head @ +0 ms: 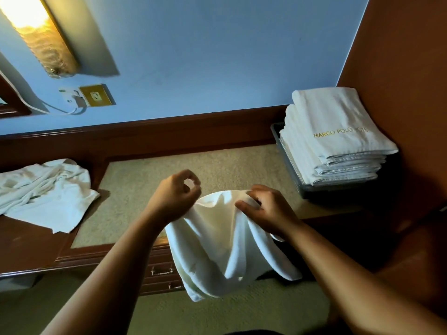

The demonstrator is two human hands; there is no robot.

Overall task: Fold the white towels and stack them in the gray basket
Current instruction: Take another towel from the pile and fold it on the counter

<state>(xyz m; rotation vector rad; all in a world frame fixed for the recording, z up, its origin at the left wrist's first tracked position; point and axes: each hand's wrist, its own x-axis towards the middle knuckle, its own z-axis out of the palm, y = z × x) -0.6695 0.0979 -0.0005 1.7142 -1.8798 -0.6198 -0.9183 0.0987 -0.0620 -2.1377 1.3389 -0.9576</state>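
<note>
A white towel (225, 245) hangs loose in front of me over the desk's front edge. My left hand (176, 197) pinches its upper left edge and my right hand (263, 209) grips its upper right edge. At the right stands the gray basket (294, 175), holding a tall stack of folded white towels (336, 139); the top one bears gold lettering. A crumpled heap of unfolded white towels (46, 189) lies on the desk's left part.
The wooden desk (150, 189) has a beige inlaid top and drawers with metal handles (162, 272) below. A blue wall with a lit lamp (38, 32) and a socket (96, 94) rises behind. A brown wall (401, 56) closes the right side.
</note>
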